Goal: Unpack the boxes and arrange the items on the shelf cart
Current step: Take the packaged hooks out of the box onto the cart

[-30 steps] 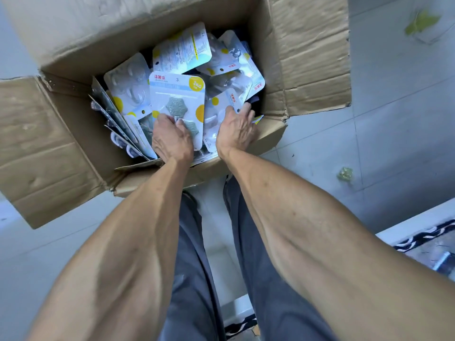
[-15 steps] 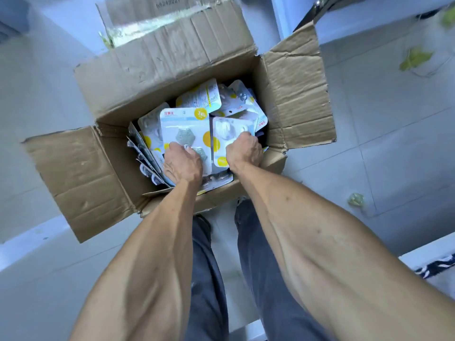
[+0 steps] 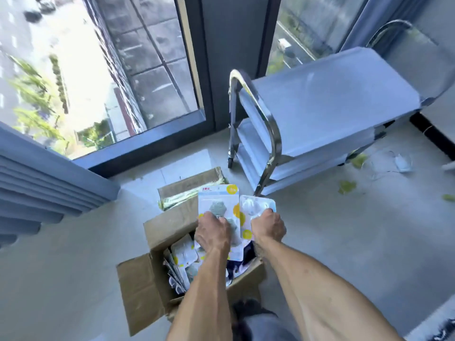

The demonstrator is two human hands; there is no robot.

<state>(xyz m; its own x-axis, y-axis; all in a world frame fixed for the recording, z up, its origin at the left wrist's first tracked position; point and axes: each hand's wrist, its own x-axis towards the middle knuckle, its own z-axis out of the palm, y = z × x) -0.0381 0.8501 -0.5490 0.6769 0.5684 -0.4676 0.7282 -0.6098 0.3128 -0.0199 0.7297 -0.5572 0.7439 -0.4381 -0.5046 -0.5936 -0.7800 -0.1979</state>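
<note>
Barely begun, judging by the bare steel shelf cart [image 3: 327, 99]. Left hand [image 3: 213, 233] clenched on a blister card with grey hexagon pads [image 3: 218, 210], right hand [image 3: 268, 227] on a clear-bubble card [image 3: 256, 205], both above the cardboard box [image 3: 147, 286]. Many packs [image 3: 183, 254] left inside.

Matt cardboard box [image 3: 147, 279]; glossy steel shelf cart [image 3: 320, 99].

A large dark-framed window [image 3: 147, 77] is seen well beyond the hands, a ribbed grey curtain [image 3: 37, 183] far to their left, and scattered green leaves [image 3: 347, 187] on the tiled floor [image 3: 344, 230] to their right.
</note>
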